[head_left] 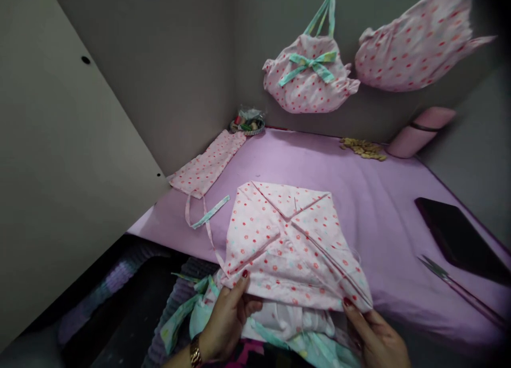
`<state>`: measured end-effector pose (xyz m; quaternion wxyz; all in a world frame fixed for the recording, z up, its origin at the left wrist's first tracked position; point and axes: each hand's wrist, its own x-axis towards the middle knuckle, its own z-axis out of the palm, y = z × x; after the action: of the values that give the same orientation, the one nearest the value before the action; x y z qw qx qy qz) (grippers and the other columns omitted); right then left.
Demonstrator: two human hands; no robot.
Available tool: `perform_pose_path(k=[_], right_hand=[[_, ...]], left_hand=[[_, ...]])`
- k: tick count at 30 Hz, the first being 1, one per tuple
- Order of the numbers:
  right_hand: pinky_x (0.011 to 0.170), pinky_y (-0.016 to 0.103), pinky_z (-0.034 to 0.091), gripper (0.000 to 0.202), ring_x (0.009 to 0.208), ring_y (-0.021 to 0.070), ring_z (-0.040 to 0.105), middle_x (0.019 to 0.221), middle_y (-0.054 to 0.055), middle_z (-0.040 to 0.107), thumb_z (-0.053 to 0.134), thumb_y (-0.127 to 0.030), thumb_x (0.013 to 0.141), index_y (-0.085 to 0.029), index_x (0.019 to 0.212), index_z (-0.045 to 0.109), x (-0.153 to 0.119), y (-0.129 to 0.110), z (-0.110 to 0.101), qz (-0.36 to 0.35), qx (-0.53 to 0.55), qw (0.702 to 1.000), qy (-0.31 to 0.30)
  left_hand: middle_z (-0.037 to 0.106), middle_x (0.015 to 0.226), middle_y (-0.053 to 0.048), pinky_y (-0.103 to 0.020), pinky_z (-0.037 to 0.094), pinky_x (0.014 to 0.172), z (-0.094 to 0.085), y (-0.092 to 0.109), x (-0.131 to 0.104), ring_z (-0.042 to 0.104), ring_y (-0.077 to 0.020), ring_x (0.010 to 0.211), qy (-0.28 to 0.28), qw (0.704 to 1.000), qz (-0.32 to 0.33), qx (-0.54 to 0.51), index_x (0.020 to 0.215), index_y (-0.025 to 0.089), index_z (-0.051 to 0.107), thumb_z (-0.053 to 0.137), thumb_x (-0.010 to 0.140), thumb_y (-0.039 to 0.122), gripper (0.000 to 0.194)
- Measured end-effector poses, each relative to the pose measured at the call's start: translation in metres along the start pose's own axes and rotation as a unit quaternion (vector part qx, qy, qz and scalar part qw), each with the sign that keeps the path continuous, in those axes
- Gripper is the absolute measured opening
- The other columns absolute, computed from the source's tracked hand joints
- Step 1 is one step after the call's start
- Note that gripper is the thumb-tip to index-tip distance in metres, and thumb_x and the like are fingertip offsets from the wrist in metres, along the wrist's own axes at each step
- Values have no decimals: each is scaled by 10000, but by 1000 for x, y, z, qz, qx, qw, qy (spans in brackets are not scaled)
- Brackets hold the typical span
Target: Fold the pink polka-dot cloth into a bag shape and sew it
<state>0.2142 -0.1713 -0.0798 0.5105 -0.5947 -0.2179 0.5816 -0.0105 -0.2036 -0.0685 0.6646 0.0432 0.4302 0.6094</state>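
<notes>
A pink dotted cloth, folded with flaps meeting near its middle, lies at the front edge of the purple-covered table. My left hand pinches its lower left edge, thumb on top. At the lower right corner, my right hand grips the same cloth with the thumb above and the fingers mostly beneath. A pin or needle seems to stick in the upper flap. Under the cloth, white and mint-green fabric is bunched over my lap.
Scissors and a dark phone or tablet lie right. At the back are a pink bottle, yellowish pieces and a small basket. Another dotted cloth lies left. Two dotted items hang above.
</notes>
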Motion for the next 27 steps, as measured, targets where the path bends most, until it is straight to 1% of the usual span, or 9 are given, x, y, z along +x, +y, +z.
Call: perform_pose_path(k=[4,10,13,15,17,19,21,24,27], right_hand=[[605,196,545,363,701,163,645,707,-14,691,819,-324,480,-204,795,684,-1,2,3,-6,-1,1000,17],[586,204,532,349,650,151,627,708,-10,681,822,-302,472,-195,770,674,-8,0,8,-17,-1,1000,20],[604,223,532,378,653,154,631,724,-15,680,819,-312,502,-203,832,671,-9,1,6,-11,-3,1000,5],[608,208,524,402,626,127,616,749,-26,675,816,-314,529,-215,887,661,-8,2,3,-7,-4,1000,-6],[532,173,492,411,540,90,565,705,-42,650,817,-324,540,-213,899,650,-6,4,0,-5,-8,1000,-9],[414,145,408,412,428,58,459,586,-70,581,817,-341,539,-200,883,640,-3,5,-2,-6,-20,1000,-14],[353,136,317,392,379,41,363,501,-90,493,813,-371,536,-181,820,621,-2,6,-3,-19,-33,999,-17],[371,142,297,405,404,45,345,487,-85,456,794,-433,544,-165,765,585,-4,7,-3,-36,-46,998,-21],[395,156,293,441,423,52,337,482,-80,440,779,-471,553,-149,790,590,-8,6,-3,-42,-68,996,-29]], left_hand=[[662,877,-43,-203,510,536,-4,4,-4,592,-121,693,8,1000,3,-6,943,145,639,697,743,285,251],[670,787,-31,-206,521,530,-7,3,-7,606,-116,635,16,1000,-7,-25,869,136,638,705,730,322,241],[676,767,-40,-208,523,523,-9,3,-7,619,-125,630,26,999,-13,-35,850,129,634,708,726,328,246],[675,731,-44,-210,522,518,-9,4,-7,622,-129,616,30,999,-22,-40,822,125,633,705,725,351,255],[675,732,-42,-213,522,529,-9,4,-8,624,-133,627,21,999,-28,-35,813,129,635,710,720,351,252],[674,757,-42,-204,518,541,-9,3,-8,622,-131,651,9,999,-26,-16,817,127,642,735,698,321,246],[662,727,-37,-188,505,530,-8,2,-7,601,-115,621,11,1000,-23,10,791,113,649,763,663,302,255],[649,696,-36,-181,490,516,-9,0,-6,579,-104,591,24,999,-24,23,755,102,650,767,651,333,279],[662,752,-37,-194,494,528,-10,-1,-5,595,-118,626,22,999,-23,15,807,117,649,761,658,334,286]])
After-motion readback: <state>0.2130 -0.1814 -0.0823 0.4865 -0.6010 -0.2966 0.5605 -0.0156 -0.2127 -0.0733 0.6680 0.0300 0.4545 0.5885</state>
